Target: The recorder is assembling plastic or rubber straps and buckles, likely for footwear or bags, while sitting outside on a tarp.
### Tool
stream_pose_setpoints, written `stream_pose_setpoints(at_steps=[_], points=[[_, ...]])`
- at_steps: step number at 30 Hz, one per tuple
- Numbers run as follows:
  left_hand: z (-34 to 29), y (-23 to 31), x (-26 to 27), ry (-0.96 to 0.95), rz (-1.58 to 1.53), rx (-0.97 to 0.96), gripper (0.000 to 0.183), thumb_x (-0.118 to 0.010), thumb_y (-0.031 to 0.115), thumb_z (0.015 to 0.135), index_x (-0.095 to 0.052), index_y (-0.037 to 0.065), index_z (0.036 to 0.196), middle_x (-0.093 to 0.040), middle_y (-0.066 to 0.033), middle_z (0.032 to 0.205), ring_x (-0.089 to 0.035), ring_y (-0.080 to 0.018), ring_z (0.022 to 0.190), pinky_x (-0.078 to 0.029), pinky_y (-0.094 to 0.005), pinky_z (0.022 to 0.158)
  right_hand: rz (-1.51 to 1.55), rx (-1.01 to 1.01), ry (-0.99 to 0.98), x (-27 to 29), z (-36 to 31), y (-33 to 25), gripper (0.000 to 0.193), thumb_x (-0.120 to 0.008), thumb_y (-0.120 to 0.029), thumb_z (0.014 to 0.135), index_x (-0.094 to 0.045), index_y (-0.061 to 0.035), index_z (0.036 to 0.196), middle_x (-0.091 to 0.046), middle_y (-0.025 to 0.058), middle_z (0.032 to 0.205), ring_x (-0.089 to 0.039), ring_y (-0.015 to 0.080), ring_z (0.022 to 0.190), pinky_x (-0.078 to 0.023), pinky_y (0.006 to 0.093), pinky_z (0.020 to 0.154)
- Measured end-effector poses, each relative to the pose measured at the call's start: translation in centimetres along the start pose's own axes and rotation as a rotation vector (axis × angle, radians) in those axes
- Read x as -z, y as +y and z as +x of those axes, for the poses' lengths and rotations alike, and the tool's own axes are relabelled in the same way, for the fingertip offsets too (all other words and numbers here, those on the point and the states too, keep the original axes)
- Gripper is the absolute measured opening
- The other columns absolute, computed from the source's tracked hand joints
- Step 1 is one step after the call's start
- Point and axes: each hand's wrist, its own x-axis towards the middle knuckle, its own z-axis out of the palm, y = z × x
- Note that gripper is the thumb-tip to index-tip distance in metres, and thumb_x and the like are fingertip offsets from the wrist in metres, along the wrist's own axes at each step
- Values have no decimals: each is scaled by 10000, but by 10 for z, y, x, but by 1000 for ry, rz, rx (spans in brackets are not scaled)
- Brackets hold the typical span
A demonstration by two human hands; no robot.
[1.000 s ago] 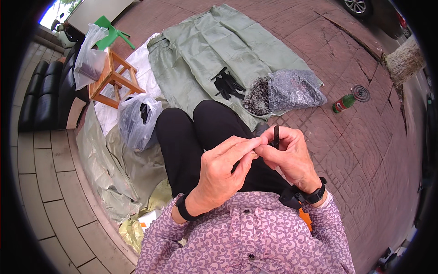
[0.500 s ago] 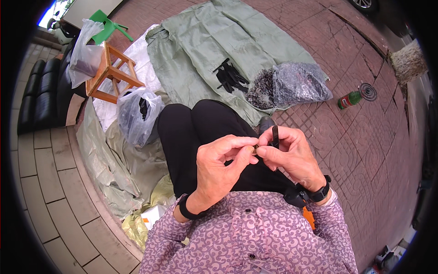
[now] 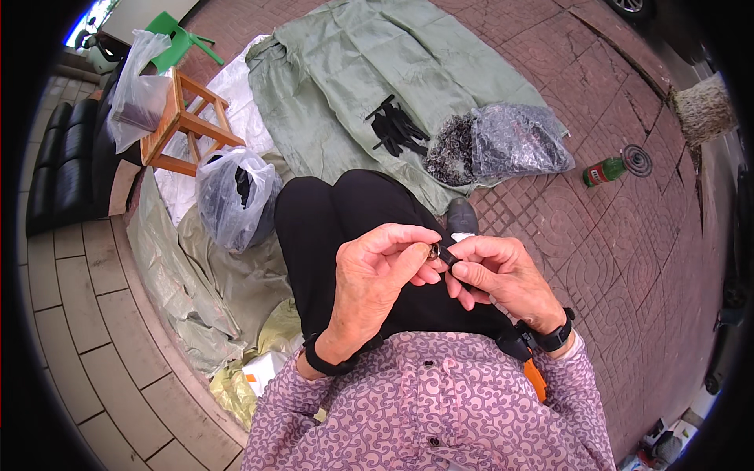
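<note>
Over my lap, my left hand [image 3: 367,273] pinches a small metal ring [image 3: 433,251] between thumb and forefinger. My right hand [image 3: 506,281] grips a short black strap [image 3: 448,257] whose end meets the ring; whether it passes through cannot be made out. Beyond my knees, a bunch of black straps [image 3: 397,128] lies on the grey-green tarp [image 3: 330,94]. To its right is a heap of small dark pieces [image 3: 451,155], too fine to name, spilling beside a clear plastic bag [image 3: 522,141] of similar dark contents.
Left of my knees sits a translucent bag [image 3: 228,200] with black things inside. A wooden stool [image 3: 182,122], a hanging plastic bag [image 3: 140,98], a green chair [image 3: 174,43] and a black padded seat [image 3: 67,165] stand farther left. A green bottle [image 3: 602,172] carries a dark coil [image 3: 637,161] at right.
The strap has swung from standing upright in my right hand to lying between both hands, its end at the ring. The ring now shows more plainly in my left fingertips.
</note>
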Motion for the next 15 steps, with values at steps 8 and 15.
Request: stream_pose_setpoints(at_steps=[8, 15], points=[[0, 4, -1, -14, 58, 6, 141, -611, 39, 956, -670, -15, 1072, -724, -107, 870, -686, -121, 692, -534, -216, 619, 36, -44, -72, 0, 4, -7, 151, -593, -109, 994, -654, 4, 1072, -627, 31, 707, -483, 40, 498, -363, 196, 444], [-2, -4, -1, -19, 289, -201, 166, -584, 19, 970, -676, -33, 1099, -710, -104, 867, -718, -147, 761, -572, -233, 673, 30, -84, -104, 5, 7, -6, 138, -594, -111, 995, -632, -7, 1077, -604, 13, 679, -448, 19, 494, -334, 188, 433]])
